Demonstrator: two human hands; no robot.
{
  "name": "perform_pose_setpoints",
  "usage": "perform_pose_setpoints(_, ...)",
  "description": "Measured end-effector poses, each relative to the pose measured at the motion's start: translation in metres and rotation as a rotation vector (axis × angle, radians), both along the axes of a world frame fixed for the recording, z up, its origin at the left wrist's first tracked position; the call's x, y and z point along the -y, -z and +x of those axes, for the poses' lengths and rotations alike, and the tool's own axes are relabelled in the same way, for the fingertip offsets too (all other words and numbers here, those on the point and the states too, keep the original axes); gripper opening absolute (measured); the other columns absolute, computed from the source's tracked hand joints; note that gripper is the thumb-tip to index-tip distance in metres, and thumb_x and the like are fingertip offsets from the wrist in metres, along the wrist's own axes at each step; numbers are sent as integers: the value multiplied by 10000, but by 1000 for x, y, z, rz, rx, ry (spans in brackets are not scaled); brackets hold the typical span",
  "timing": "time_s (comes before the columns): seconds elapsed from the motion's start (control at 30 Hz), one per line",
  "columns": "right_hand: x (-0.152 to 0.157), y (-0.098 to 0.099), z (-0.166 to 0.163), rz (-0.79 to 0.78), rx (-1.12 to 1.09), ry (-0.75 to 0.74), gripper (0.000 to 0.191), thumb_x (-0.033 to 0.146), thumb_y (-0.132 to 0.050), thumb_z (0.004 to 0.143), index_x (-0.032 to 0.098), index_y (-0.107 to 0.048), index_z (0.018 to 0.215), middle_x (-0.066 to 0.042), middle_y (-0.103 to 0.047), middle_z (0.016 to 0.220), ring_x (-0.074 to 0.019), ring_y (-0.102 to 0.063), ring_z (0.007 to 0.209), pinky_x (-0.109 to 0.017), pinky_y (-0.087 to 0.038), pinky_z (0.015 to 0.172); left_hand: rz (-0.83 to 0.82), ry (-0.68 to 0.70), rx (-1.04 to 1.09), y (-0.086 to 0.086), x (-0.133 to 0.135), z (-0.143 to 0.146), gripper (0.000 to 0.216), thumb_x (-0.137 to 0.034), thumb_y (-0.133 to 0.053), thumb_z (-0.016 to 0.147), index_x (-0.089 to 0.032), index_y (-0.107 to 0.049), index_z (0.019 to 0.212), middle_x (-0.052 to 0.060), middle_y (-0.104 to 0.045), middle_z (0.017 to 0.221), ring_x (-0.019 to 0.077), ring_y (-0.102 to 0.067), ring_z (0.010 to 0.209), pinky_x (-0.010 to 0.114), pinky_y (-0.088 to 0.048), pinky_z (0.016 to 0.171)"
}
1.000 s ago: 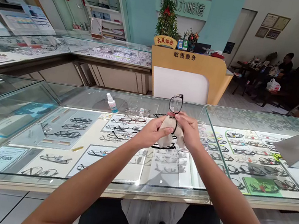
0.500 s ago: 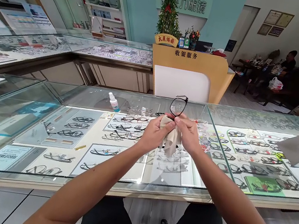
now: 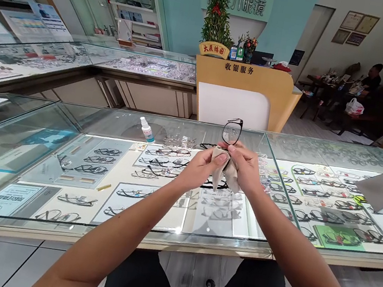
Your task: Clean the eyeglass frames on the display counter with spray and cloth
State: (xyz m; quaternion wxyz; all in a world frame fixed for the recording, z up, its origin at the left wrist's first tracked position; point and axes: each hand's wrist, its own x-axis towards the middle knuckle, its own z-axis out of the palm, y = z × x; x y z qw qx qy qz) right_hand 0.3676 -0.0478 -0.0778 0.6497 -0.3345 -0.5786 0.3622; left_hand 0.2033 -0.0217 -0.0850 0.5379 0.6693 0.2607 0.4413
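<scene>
A pair of black-framed glasses (image 3: 231, 131) stands upright above a glass display counter (image 3: 167, 238), one lens showing above my fingers. My left hand (image 3: 202, 167) is closed on a beige cleaning cloth (image 3: 228, 170), its thumb pressing the cloth against the lower part of the frame. My right hand (image 3: 244, 167) is closed round the frame and the cloth from the other side. The lower lens is hidden by cloth and fingers.
A small white spray bottle (image 3: 147, 129) stands on the counter left of my hands. Several pairs of glasses lie on trays under the glass. A yellow cashier desk (image 3: 245, 91) with a plant is behind. A person sits at a table far right (image 3: 371, 81).
The glasses turned from tilted to upright and rose slightly. My hands shifted on the cloth, which now bunches lower between them.
</scene>
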Motion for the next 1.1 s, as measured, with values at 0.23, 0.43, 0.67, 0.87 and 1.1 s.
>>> perform_pose_setpoints(0.23, 2, 2, 0, 46, 103, 1, 508, 704, -733, 976, 289, -836, 702, -75, -839, 973, -296, -718, 1158, -471, -558, 1062, -25, -25, 3, 0, 2, 2, 636, -779, -838, 827, -171, -653, 819, -7, -575, 736, 138, -473, 711, 268, -415, 685)
perform_pose_setpoints(0.43, 3, 2, 0, 45, 120, -23, 526, 710, -704, 995, 286, -837, 715, -77, -844, 980, -292, -704, 1136, -462, -562, 1035, -11, -4, 17, -4, 5, 1, 636, -772, -855, 807, -179, -625, 802, -9, -577, 707, 123, -471, 651, 256, -397, 627)
perform_pose_setpoints(0.67, 0, 3, -3, -29, 59, 27, 554, 796, -742, 909, 285, -866, 731, -81, -834, 969, -300, -697, 1112, -477, -561, 1063, -51, 48, 1, -3, 7, 0, 568, -588, -973, 749, -178, -647, 970, -15, -605, 776, 139, -525, 685, 257, -427, 629)
perform_pose_setpoints(0.87, 7, 3, -10, 54, 75, 3, 524, 760, -705, 969, 309, -889, 777, -75, -854, 1011, -294, -723, 1122, -473, -560, 1064, 69, -147, 67, -3, 17, 5, 590, -764, -765, 913, -187, -656, 974, 2, -623, 802, 141, -499, 705, 270, -443, 664)
perform_pose_setpoints(1.1, 8, -4, -2, 47, 93, 70, 508, 729, -749, 952, 283, -855, 735, -81, -817, 1000, -296, -716, 1106, -471, -570, 1033, 35, -60, 17, -2, 11, 1, 674, -865, -676, 915, -211, -576, 787, -4, -539, 701, 147, -453, 653, 291, -413, 611)
